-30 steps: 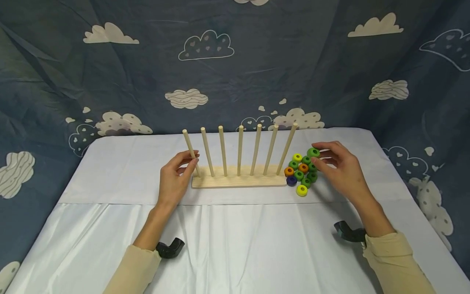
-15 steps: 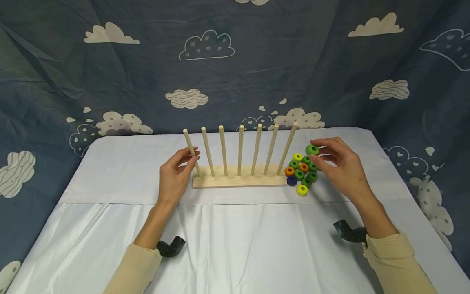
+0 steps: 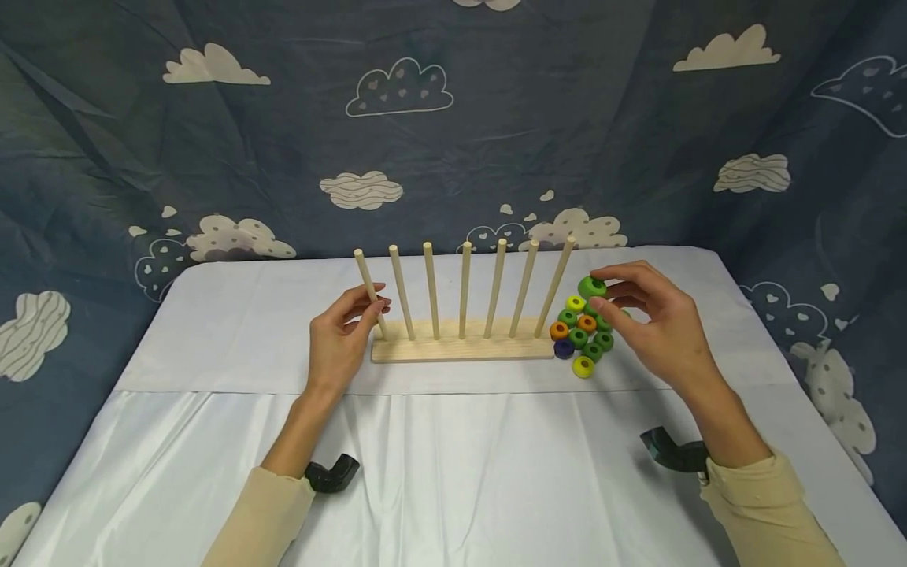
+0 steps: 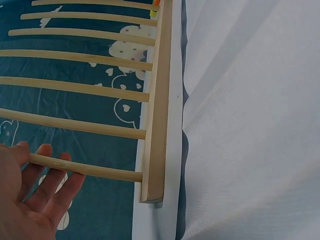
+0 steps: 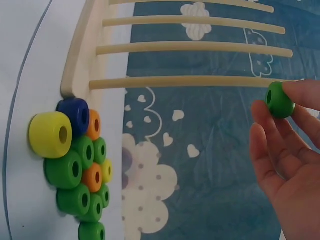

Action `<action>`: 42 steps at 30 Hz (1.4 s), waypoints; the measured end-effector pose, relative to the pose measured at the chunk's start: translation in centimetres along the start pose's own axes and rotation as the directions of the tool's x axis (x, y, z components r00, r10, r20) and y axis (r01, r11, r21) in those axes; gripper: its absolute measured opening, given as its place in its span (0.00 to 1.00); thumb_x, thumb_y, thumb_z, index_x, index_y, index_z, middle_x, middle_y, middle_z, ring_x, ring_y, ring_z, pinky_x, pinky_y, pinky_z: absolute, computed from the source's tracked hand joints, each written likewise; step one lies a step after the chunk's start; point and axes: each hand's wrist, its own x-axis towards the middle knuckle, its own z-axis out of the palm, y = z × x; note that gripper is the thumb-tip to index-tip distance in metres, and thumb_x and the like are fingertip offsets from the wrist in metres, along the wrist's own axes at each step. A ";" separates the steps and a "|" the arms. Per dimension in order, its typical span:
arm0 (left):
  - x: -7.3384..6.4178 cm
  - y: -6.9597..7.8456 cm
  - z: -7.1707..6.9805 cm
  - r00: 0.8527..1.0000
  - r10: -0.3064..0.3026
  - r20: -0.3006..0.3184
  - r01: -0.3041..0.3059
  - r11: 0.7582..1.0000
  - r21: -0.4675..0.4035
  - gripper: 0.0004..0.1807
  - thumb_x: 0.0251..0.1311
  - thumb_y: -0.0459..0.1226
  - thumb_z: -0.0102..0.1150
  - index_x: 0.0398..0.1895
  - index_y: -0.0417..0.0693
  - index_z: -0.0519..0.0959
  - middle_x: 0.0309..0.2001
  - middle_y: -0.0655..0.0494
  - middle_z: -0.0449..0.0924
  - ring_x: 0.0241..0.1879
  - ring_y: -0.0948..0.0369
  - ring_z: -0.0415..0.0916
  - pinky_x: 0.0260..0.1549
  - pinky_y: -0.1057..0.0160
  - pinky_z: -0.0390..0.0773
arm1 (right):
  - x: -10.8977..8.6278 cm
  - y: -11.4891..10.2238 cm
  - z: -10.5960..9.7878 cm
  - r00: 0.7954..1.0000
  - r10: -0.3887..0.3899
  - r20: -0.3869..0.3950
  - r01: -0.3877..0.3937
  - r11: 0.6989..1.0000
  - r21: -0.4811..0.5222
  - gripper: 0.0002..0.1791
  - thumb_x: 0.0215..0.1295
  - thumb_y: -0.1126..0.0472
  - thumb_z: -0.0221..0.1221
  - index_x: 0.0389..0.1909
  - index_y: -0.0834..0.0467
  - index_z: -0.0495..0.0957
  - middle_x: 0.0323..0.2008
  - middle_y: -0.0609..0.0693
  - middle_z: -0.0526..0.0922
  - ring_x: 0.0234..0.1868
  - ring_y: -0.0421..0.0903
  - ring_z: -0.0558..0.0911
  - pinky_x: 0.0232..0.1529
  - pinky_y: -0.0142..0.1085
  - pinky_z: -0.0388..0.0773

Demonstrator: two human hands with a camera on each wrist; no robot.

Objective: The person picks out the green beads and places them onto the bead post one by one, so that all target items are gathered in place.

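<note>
My left hand (image 3: pixel 336 345) pinches the leftmost peg (image 3: pixel 364 274) of a pale wooden peg rack between thumb and fingers. The rack's long flat base (image 3: pixel 460 351) lies on the white cloth, and bare pegs rise from it in a row. A green bead (image 5: pixel 281 101) with a hole is pinched in my right hand (image 3: pixel 662 335), raised above the other beads. In the right wrist view this bead appears close to the top of the rightmost peg (image 5: pixel 175 82). Green, orange and yellow beads and a blue bead (image 5: pixel 75 117) cluster by the rack's right end.
A white cloth (image 3: pixel 468 465) covers the table. Behind it hangs a dark blue curtain (image 3: pixel 283 142) with pale cloud prints. One yellow bead (image 3: pixel 583 367) lies at the near edge of the cluster. Black wrist devices are worn on both forearms.
My right hand has lifted the green bead a little and carried it slightly left over the cluster. The left hand stays at the leftmost peg.
</note>
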 end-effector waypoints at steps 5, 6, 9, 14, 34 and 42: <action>0.1 -0.2 0.2 1.000 -0.001 -0.004 0.001 1.000 -0.016 0.13 0.69 0.33 0.65 0.55 0.41 0.86 0.45 0.39 0.90 0.45 0.61 0.89 0.46 0.60 0.92 | -0.1 -0.5 0.0 1.000 -0.005 0.000 0.005 1.000 -0.001 0.22 0.66 0.70 0.68 0.61 0.57 0.81 0.54 0.42 0.81 0.49 0.30 0.81 0.55 0.13 0.78; 0.1 -0.2 0.3 1.000 -0.004 -0.006 0.004 1.000 -0.018 0.13 0.69 0.32 0.66 0.54 0.41 0.86 0.45 0.39 0.90 0.45 0.61 0.89 0.46 0.59 0.92 | -0.1 -0.6 0.0 1.000 -0.010 0.000 0.010 1.000 0.000 0.22 0.66 0.70 0.68 0.61 0.57 0.82 0.53 0.42 0.81 0.49 0.30 0.81 0.55 0.13 0.78; 0.1 -0.3 0.3 1.000 -0.011 -0.013 0.011 1.000 -0.017 0.12 0.69 0.32 0.66 0.53 0.41 0.86 0.45 0.39 0.90 0.44 0.63 0.89 0.45 0.59 0.91 | -0.1 -0.9 0.1 0.999 -0.033 0.001 0.033 0.999 0.010 0.23 0.66 0.71 0.68 0.61 0.57 0.82 0.52 0.39 0.81 0.48 0.31 0.81 0.54 0.14 0.78; 0.0 -0.2 0.3 1.000 -0.014 -0.021 0.014 1.000 0.001 0.12 0.68 0.32 0.66 0.53 0.42 0.87 0.44 0.40 0.91 0.43 0.64 0.89 0.44 0.61 0.91 | 0.2 -1.5 0.3 0.998 -0.063 0.011 0.062 0.998 0.028 0.23 0.66 0.72 0.68 0.61 0.57 0.82 0.52 0.37 0.81 0.48 0.31 0.82 0.54 0.15 0.80; -0.1 -0.4 0.4 0.999 -0.014 -0.042 0.014 1.000 0.012 0.12 0.69 0.33 0.66 0.53 0.41 0.87 0.43 0.39 0.91 0.43 0.65 0.89 0.43 0.65 0.91 | 1.3 -2.6 2.3 0.996 -0.085 0.038 0.082 0.993 0.086 0.21 0.67 0.71 0.67 0.61 0.59 0.82 0.55 0.53 0.83 0.48 0.32 0.83 0.54 0.17 0.81; -0.3 -0.5 0.3 0.998 -0.022 -0.055 0.023 1.000 0.017 0.11 0.69 0.32 0.66 0.52 0.43 0.88 0.43 0.40 0.91 0.43 0.66 0.89 0.42 0.71 0.90 | 1.5 -3.0 3.5 0.994 -0.089 0.055 0.082 0.990 0.118 0.20 0.68 0.69 0.67 0.60 0.59 0.82 0.54 0.52 0.83 0.48 0.32 0.83 0.53 0.18 0.83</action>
